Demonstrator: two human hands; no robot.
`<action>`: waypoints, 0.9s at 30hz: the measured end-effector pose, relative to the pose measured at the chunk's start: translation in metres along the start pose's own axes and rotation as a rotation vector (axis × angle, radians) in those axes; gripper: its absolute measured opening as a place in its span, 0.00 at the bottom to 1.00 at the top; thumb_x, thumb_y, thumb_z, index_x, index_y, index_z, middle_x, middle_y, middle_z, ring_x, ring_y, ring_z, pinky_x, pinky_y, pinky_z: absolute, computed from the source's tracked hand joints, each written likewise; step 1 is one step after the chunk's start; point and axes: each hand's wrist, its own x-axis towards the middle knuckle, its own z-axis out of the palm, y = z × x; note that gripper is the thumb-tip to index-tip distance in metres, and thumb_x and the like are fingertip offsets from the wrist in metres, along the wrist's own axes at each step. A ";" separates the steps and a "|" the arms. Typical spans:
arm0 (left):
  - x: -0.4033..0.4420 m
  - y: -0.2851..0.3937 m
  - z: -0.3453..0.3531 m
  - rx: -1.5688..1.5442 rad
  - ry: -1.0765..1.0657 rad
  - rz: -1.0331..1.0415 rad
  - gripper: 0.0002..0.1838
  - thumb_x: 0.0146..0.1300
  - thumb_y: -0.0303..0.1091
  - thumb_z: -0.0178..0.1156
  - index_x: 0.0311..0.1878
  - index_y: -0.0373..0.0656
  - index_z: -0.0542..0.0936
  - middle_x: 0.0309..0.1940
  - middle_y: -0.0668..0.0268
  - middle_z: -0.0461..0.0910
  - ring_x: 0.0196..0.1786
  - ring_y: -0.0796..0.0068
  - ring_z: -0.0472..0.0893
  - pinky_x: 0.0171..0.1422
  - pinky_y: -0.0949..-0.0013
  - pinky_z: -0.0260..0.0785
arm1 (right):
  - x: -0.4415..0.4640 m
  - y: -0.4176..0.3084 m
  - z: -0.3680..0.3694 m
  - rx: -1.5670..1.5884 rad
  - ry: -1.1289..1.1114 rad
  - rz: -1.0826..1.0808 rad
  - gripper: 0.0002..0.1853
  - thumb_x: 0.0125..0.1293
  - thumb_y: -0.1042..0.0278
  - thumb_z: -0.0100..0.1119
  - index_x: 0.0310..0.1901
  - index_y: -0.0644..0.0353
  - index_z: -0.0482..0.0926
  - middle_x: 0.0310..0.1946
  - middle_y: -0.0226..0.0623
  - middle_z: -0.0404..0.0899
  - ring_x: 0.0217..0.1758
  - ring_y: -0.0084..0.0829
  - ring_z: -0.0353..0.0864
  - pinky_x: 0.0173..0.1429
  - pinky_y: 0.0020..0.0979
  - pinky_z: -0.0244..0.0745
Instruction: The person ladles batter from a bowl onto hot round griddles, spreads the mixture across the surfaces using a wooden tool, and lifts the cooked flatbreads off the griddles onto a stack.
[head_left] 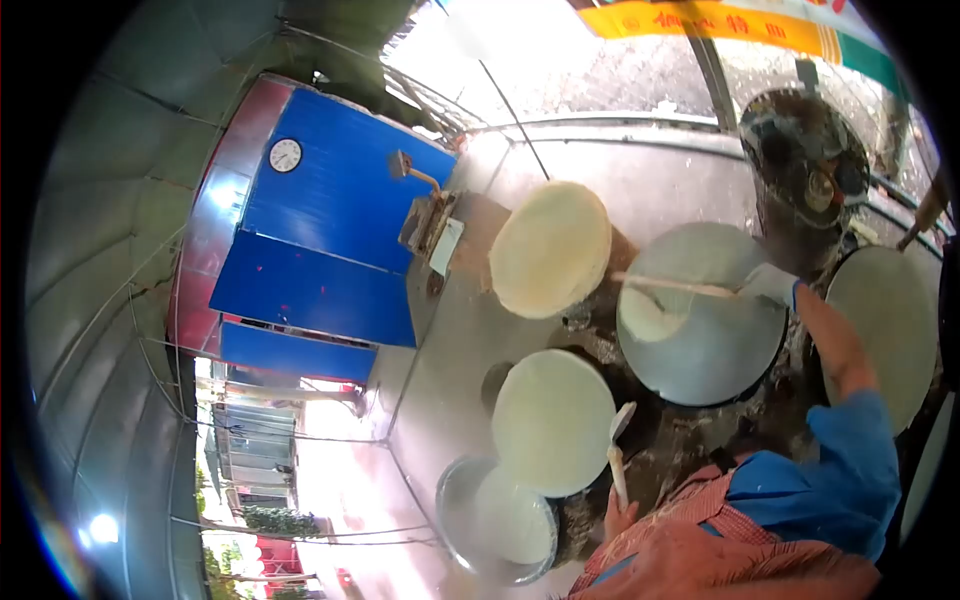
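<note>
A white covering is on my right hand [772,284], closed round a thin wooden stick [680,286] that reaches across a large round griddle [715,350]. Under the stick's far part, a pale crescent of batter [653,318] lies on the griddle. Lower in the view, my left hand [620,518] is wrapped round the handle of a ladle [618,470]. The ladle's scoop is beside the edge of a pale round surface [552,425].
A tub of pale liquid [512,520] stands at the lower middle. Beyond the griddle are a round, pale yellow stack [550,250] and a dark, dirty drum [805,160]. Another pale round surface [885,335] is at the right. A blue panel [330,180] stands at the left.
</note>
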 end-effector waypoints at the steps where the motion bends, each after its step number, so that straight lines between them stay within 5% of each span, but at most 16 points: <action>1: 0.000 -0.001 0.000 0.053 0.008 -0.025 0.36 0.57 0.31 0.60 0.69 0.45 0.59 0.51 0.59 0.74 0.48 0.69 0.74 0.50 0.69 0.67 | -0.001 0.003 0.008 -0.036 -0.110 0.047 0.12 0.50 0.62 0.66 0.30 0.62 0.83 0.14 0.30 0.70 0.13 0.23 0.66 0.17 0.29 0.60; 6: -0.024 0.047 -0.001 -0.038 0.055 -0.132 0.34 0.58 0.30 0.58 0.69 0.44 0.59 0.39 0.64 0.76 0.27 0.79 0.69 0.31 0.72 0.64 | 0.001 0.089 -0.017 -0.134 -0.231 -0.048 0.10 0.46 0.68 0.67 0.29 0.66 0.83 0.17 0.32 0.75 0.18 0.23 0.70 0.22 0.28 0.65; 9: -0.035 0.045 -0.004 -0.149 0.069 -0.176 0.34 0.58 0.29 0.57 0.69 0.44 0.58 0.35 0.65 0.75 0.26 0.79 0.69 0.29 0.72 0.64 | 0.039 0.071 -0.026 -0.098 -0.224 -0.190 0.09 0.47 0.68 0.65 0.28 0.65 0.83 0.17 0.29 0.75 0.20 0.20 0.71 0.26 0.25 0.67; 10: -0.038 0.036 -0.005 -0.184 0.063 -0.208 0.34 0.58 0.28 0.56 0.69 0.44 0.58 0.33 0.66 0.74 0.25 0.80 0.69 0.28 0.72 0.63 | 0.059 0.071 -0.010 0.113 -0.053 -0.281 0.10 0.49 0.65 0.64 0.31 0.63 0.83 0.14 0.28 0.71 0.17 0.21 0.69 0.22 0.27 0.65; 12: -0.040 0.050 -0.004 -0.120 0.077 -0.167 0.34 0.58 0.28 0.55 0.69 0.44 0.58 0.33 0.66 0.74 0.25 0.79 0.69 0.28 0.72 0.62 | 0.046 0.011 0.008 -0.219 -0.125 -0.079 0.11 0.50 0.62 0.64 0.29 0.61 0.81 0.13 0.30 0.69 0.11 0.24 0.66 0.14 0.30 0.59; 16: -0.048 0.043 -0.004 -0.201 0.083 -0.229 0.34 0.57 0.27 0.55 0.68 0.44 0.59 0.33 0.66 0.74 0.25 0.79 0.70 0.27 0.73 0.63 | 0.003 0.021 0.002 -0.275 -0.370 0.081 0.10 0.50 0.63 0.64 0.28 0.62 0.82 0.14 0.34 0.71 0.13 0.25 0.69 0.16 0.30 0.64; 17: -0.054 0.046 -0.004 -0.176 0.092 -0.253 0.34 0.56 0.27 0.55 0.68 0.44 0.59 0.33 0.66 0.74 0.25 0.79 0.69 0.27 0.73 0.63 | 0.057 0.122 -0.030 -0.461 -0.545 -0.285 0.09 0.50 0.64 0.64 0.28 0.61 0.83 0.16 0.36 0.74 0.17 0.26 0.72 0.21 0.30 0.68; 19: -0.056 0.055 -0.001 -0.142 0.112 -0.274 0.34 0.56 0.28 0.55 0.68 0.44 0.59 0.34 0.66 0.74 0.26 0.80 0.69 0.28 0.74 0.63 | -0.010 0.060 -0.031 -0.302 -0.348 0.037 0.09 0.46 0.69 0.66 0.29 0.64 0.84 0.20 0.35 0.79 0.21 0.24 0.74 0.28 0.28 0.71; 22: -0.066 0.012 0.000 -0.179 0.148 -0.211 0.33 0.57 0.28 0.56 0.68 0.44 0.60 0.37 0.65 0.74 0.27 0.82 0.69 0.29 0.75 0.63 | 0.027 0.042 -0.021 -0.176 -0.322 -0.133 0.09 0.44 0.68 0.67 0.27 0.64 0.83 0.17 0.33 0.76 0.19 0.22 0.72 0.22 0.27 0.65; 24: -0.067 0.010 0.000 -0.241 0.123 -0.221 0.33 0.57 0.27 0.56 0.68 0.45 0.60 0.37 0.66 0.73 0.27 0.82 0.69 0.29 0.75 0.62 | 0.019 -0.017 0.017 -0.292 -0.050 -0.003 0.09 0.46 0.66 0.66 0.27 0.61 0.81 0.15 0.30 0.74 0.15 0.21 0.67 0.16 0.29 0.59; 27: -0.077 0.026 -0.020 -0.313 0.063 -0.247 0.32 0.58 0.25 0.54 0.68 0.45 0.60 0.35 0.67 0.73 0.26 0.82 0.68 0.28 0.76 0.62 | 0.016 -0.008 0.022 -0.465 -0.243 0.014 0.10 0.48 0.63 0.64 0.24 0.60 0.79 0.13 0.29 0.72 0.13 0.21 0.66 0.16 0.29 0.59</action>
